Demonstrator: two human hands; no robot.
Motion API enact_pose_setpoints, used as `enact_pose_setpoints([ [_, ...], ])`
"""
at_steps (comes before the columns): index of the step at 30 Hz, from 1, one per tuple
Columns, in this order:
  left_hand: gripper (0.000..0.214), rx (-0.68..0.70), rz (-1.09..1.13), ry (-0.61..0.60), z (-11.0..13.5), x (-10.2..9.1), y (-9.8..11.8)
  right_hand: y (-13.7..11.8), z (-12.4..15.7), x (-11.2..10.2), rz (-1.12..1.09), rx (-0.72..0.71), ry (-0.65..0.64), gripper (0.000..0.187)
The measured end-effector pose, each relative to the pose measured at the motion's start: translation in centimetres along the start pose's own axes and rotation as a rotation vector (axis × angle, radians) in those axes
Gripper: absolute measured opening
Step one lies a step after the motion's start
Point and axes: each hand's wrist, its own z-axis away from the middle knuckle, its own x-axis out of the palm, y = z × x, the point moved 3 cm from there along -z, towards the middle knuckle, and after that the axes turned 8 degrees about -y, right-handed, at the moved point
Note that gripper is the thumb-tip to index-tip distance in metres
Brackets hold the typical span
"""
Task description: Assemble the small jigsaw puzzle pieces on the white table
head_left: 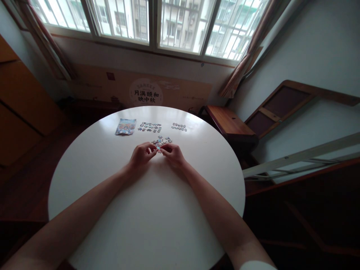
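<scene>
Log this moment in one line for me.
left hand: at puzzle piece; right hand: same piece; beyond: loose pieces, picture sheet; surface: white table

Head view: from above and behind both hands [142, 153], looking forward, tipped down.
White table [157, 210]: near, filling lower middle, slanted.
Window [153, 24]: farther off, along top edge.

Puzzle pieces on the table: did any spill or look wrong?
No spill or damage stands out, though tiny flaws wouldn't show. The front pile looks jumbled, while the rows behind it lie more neatly.
</scene>
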Motion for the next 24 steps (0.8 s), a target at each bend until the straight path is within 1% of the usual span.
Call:
enact_pose_setpoints([
  [5, 0.016, -0.008, -0.018, 0.002, 0.0, -0.1, 0.2, -0.3, 0.1, 0.1, 0.123, -0.023, -0.002, 0.02],
  [14, 0.016, -0.02, -0.066, -0.002, 0.1, -0.1, 0.2, -1.2, 0.3, 0.1, 0.264, -0.063, -0.001, 0.017],
  [19, 0.017, -0.02, -0.131, -0.015, 0.3, -0.1, 0.6, -1.3, 0.3, 0.0, 0.299, -0.071, 0.014, 0.016],
  [24, 0.019, -0.025, -0.148, -0.03, 0.2, -0.2, 0.7, -1.3, 0.3, 0.1, 0.3, -0.057, 0.016, 0.016],
])
